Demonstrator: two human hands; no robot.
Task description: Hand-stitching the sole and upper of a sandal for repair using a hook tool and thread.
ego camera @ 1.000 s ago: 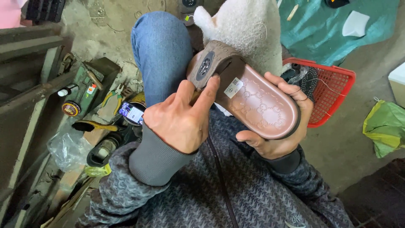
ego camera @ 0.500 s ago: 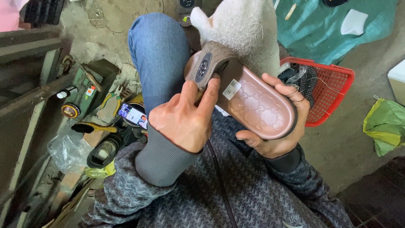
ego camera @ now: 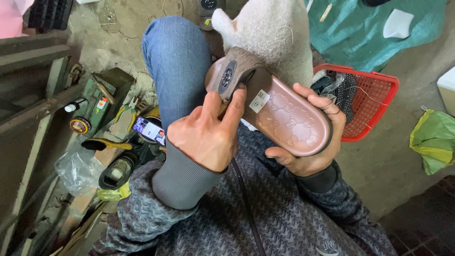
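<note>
Sandal [ego camera: 284, 121] sits in my lap area, above my sweater front, turned so the pinkish embossed footbed faces up at me. Brown strap with an oval emblem at the far end, near my knee in blue jeans [ego camera: 177, 66]. A small white sticker lies on the footbed just below the strap.

My right hand [ego camera: 310, 151] cups the sandal from beneath — fingers curl up over the far edge, thumb against the near edge, a firm closed grip on the heel half. My left hand [ego camera: 206, 137] is pressed against the strap end: index and middle fingers reach up onto the footbed beside the sticker, thumb side tucked at the strap's edge. Gripping the sandal's side there; whether anything small is pinched between the fingers I cannot tell.

Behind the sandal, touching or nearly touching the strap — a fluffy white object [ego camera: 270, 33], kind unclear. To the right on the concrete floor, a red plastic basket [ego camera: 379, 102] with dark netted stuff inside, partly hidden by my right hand. Beyond it, a teal cloth [ego camera: 360, 42]. Green-yellow bag [ego camera: 433, 137] at the far right.

Left of my knee: a phone [ego camera: 149, 130] with lit screen, a round polish tin [ego camera: 79, 125], a brush [ego camera: 102, 144], clear plastic bag [ego camera: 76, 168], clutter of tools.
</note>
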